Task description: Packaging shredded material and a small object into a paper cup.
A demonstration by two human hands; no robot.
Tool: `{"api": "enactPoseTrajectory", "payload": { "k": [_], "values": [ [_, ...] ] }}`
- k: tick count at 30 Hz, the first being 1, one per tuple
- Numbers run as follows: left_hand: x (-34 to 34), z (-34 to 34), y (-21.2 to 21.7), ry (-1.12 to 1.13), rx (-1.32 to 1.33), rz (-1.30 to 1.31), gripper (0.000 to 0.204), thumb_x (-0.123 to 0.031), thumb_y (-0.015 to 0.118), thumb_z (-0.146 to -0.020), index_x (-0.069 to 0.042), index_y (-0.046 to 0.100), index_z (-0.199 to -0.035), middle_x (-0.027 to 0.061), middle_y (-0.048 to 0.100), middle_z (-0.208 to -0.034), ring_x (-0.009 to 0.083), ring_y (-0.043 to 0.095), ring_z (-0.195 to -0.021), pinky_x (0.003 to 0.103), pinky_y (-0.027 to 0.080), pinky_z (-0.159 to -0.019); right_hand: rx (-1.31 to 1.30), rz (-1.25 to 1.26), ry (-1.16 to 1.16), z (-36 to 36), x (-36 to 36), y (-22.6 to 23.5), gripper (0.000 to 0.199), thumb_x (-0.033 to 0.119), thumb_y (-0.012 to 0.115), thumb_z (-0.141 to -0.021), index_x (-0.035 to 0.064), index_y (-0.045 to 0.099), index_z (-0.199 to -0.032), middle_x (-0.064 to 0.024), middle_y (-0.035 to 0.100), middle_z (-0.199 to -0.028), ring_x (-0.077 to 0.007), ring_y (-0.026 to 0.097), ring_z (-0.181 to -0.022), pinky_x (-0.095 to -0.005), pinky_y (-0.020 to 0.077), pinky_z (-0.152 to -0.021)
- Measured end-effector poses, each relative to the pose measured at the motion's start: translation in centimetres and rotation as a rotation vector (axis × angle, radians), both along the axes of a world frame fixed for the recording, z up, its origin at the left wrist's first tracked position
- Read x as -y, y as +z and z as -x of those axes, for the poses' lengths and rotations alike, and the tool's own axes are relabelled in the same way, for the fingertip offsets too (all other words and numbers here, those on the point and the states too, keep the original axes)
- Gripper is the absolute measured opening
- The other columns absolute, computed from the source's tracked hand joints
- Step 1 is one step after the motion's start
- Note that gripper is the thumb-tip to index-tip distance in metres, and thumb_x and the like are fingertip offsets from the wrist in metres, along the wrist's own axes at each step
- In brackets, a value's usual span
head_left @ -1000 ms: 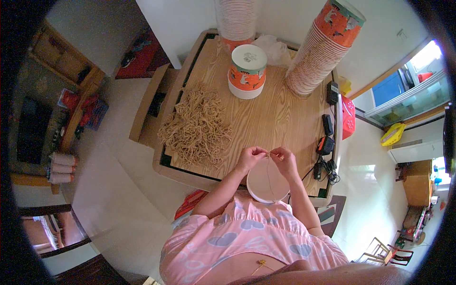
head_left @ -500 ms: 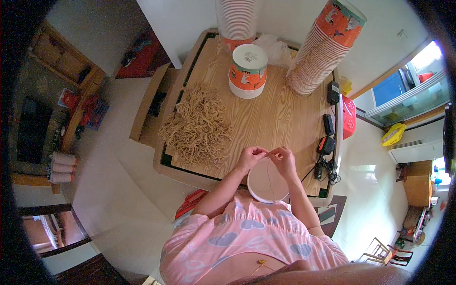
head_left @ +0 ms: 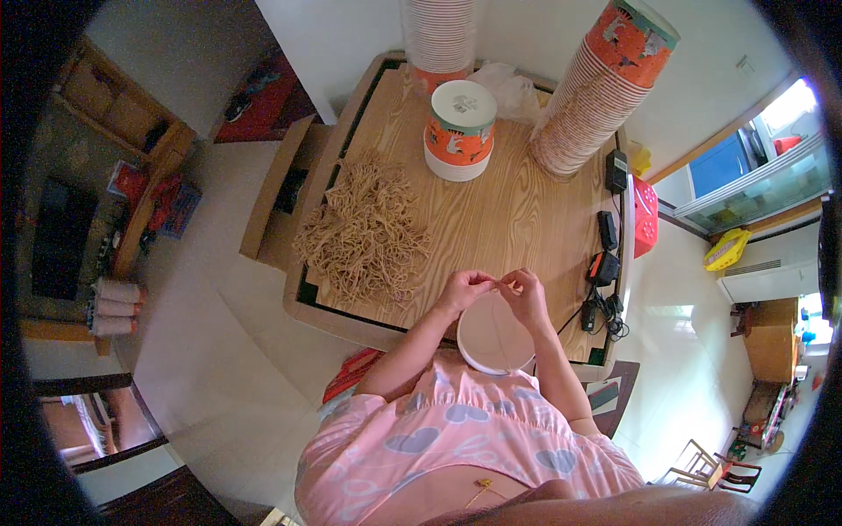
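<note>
My left hand (head_left: 467, 289) and my right hand (head_left: 524, 294) meet fingertip to fingertip over the far rim of a white paper bucket (head_left: 491, 337), whose open mouth faces up close to my body. Both hands are closed in a pinch on a thin tan string (head_left: 501, 324), which hangs down across the bucket. The exact grip on the string is too small to make out. Left of my hands lies a loose heap of tan strings (head_left: 364, 232) on the wood-grain table (head_left: 517, 219).
An upside-down orange-and-white paper bucket (head_left: 460, 131) stands beyond my hands. Tall bucket stacks rise at the back (head_left: 438, 35) and back right (head_left: 596, 96), with a clear plastic bag (head_left: 509, 92) between. Black adapters and cables (head_left: 601, 272) lie along the right edge.
My hands stay pinched together in nearly the same place. The string hanging over the bucket has shifted slightly; nothing else has visibly moved.
</note>
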State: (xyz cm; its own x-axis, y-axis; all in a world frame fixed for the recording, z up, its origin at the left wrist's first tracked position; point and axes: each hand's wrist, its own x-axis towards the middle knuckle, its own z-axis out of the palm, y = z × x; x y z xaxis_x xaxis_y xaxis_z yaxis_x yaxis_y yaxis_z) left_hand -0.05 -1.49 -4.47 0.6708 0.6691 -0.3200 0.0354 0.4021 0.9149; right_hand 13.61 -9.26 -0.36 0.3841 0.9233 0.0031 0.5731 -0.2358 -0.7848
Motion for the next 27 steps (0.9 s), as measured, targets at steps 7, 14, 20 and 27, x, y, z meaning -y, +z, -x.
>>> {"api": "enactPoseTrajectory", "payload": {
  "k": [7, 14, 20, 27],
  "values": [
    [-1.3, 0.7, -0.5, -0.177, 0.131, 0.311, 0.020, -0.013, 0.057, -0.080, -0.001, 0.060, -0.095, 0.0037, 0.061, -0.083, 0.0108, 0.057, -0.074, 0.024, 0.047, -0.069, -0.023, -0.006, 0.010, 0.1, -0.1, 0.7, 0.010, 0.010, 0.065, -0.068, 0.0039, 0.059, -0.073, -0.0096, 0.055, -0.073, -0.0211, 0.053, -0.064, -0.0321, 0.0446, -0.059],
    [-2.3, 0.4, -1.8, -0.219, 0.220, 0.514, 0.017, -0.013, 0.058, -0.079, -0.001, 0.059, -0.091, 0.0022, 0.059, -0.075, 0.0068, 0.054, -0.059, 0.018, 0.043, -0.051, -0.139, -0.064, 0.065, -0.2, -0.4, 0.9, 0.011, 0.005, 0.064, -0.069, 0.0037, 0.058, -0.078, -0.0081, 0.056, -0.076, -0.0209, 0.052, -0.066, -0.0310, 0.0437, -0.061],
    [-2.5, 0.3, -2.0, -0.214, 0.196, 0.564, 0.015, -0.012, 0.059, -0.079, -0.001, 0.060, -0.090, 0.0038, 0.060, -0.075, 0.0078, 0.054, -0.058, 0.017, 0.043, -0.050, 0.058, -0.137, 0.143, -0.3, -0.5, 2.1, 0.013, 0.006, 0.065, -0.068, 0.0036, 0.058, -0.079, -0.0080, 0.057, -0.078, -0.0224, 0.054, -0.069, -0.0323, 0.0444, -0.062],
    [-2.6, 0.6, -2.5, -0.223, 0.203, 0.591, 0.016, -0.013, 0.060, -0.078, -0.002, 0.061, -0.089, 0.0044, 0.061, -0.075, 0.0096, 0.056, -0.060, 0.021, 0.047, -0.054, 0.022, -0.051, 0.126, -0.3, -0.3, 1.5, 0.010, 0.009, 0.066, -0.070, 0.0029, 0.059, -0.073, -0.0090, 0.057, -0.073, -0.0223, 0.054, -0.066, -0.0320, 0.0451, -0.060]
  ]
}}
